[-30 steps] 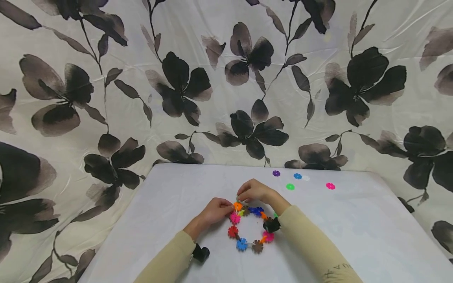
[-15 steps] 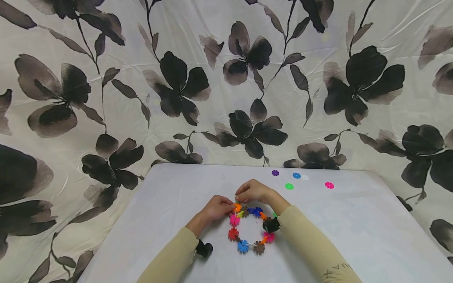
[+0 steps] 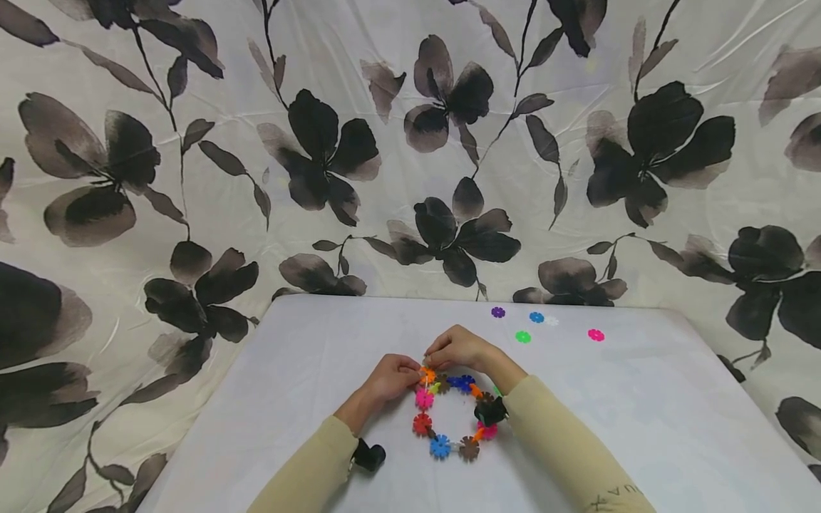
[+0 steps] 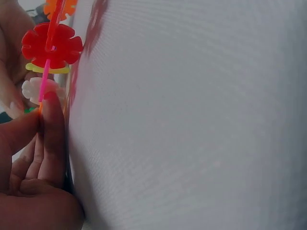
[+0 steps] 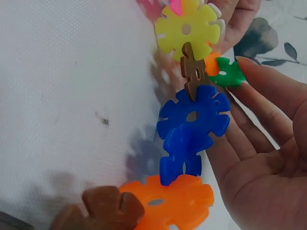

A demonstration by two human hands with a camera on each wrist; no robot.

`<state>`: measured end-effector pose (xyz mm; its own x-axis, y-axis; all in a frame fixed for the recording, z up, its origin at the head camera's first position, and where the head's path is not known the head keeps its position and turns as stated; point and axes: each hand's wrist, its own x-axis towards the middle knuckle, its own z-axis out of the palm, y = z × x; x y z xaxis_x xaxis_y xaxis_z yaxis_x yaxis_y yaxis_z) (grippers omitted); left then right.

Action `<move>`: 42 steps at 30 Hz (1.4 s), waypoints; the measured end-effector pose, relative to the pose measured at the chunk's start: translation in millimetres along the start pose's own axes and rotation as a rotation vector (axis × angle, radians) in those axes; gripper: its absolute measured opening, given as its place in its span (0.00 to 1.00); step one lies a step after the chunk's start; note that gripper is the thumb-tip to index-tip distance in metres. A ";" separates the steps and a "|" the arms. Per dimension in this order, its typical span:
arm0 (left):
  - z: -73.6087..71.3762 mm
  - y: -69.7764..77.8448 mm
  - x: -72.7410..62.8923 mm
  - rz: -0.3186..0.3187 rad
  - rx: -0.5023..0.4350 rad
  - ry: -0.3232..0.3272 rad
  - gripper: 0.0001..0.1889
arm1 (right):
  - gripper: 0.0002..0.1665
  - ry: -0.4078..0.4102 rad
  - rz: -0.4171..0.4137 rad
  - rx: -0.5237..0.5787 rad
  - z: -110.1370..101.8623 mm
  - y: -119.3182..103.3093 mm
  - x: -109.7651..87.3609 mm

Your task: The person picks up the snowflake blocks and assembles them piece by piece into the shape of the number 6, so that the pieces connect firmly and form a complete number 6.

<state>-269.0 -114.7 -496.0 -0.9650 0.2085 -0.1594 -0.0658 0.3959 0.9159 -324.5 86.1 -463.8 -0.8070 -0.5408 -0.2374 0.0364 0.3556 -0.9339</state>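
Observation:
A ring of slotted flower-shaped plastic discs in many colours (image 3: 440,447) lies on the table. My left hand (image 3: 389,377) is at its far left part and pinches an orange disc (image 3: 427,375) between thumb and fingertips. Near it are a pink disc (image 3: 424,398), a white disc (image 4: 33,90) and a red disc (image 4: 52,45). My right hand (image 3: 463,348) reaches over the ring's far side. Its thumb and fingers pinch a green disc (image 5: 228,72), which meets the orange one. Below it in the right wrist view run a brown disc (image 5: 193,72) and blue discs (image 5: 193,115).
Several loose discs lie toward the table's back edge: purple (image 3: 498,312), blue (image 3: 536,317), green (image 3: 522,337), pink (image 3: 596,335) and a pale one. A floral cloth (image 3: 449,171) hangs behind the white table (image 3: 308,342). A black wrist camera (image 3: 370,454) sits on each wrist.
My left wrist has shifted slightly forward and to the right. Both hands keep their pinch at the same spot, and the ring has barely moved.

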 end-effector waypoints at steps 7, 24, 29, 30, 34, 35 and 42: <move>-1.0 -1.0 0.8 0.003 -0.009 -0.015 0.09 | 0.13 -0.004 -0.007 -0.065 0.2 1.7 0.6; -2.1 0.6 -1.9 -0.024 0.061 -0.006 0.10 | 0.17 0.117 0.016 -0.311 -33.9 -7.7 -41.6; -1.6 -0.1 -1.8 -0.012 0.049 -0.016 0.10 | 0.19 0.165 -0.001 -0.387 -52.1 1.8 -67.1; -1.7 -0.2 -1.8 -0.013 0.050 -0.017 0.10 | 0.20 0.167 -0.013 -0.404 -55.6 4.7 -71.6; -2.4 0.4 -2.2 -0.018 0.048 -0.018 0.10 | 0.19 0.182 -0.036 -0.430 -66.6 18.4 -84.3; -2.5 0.7 -2.3 -0.022 0.046 -0.018 0.10 | 0.19 0.187 -0.042 -0.433 -68.7 21.6 -86.7; -2.3 1.3 -2.1 -0.023 0.049 -0.017 0.11 | 0.18 0.173 -0.080 -0.468 -72.8 41.8 -98.4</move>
<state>-267.6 -116.7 -493.6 -0.9589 0.2135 -0.1868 -0.0750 0.4440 0.8929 -286.4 209.6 -460.1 -0.8839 -0.4600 -0.0846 -0.2658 0.6429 -0.7183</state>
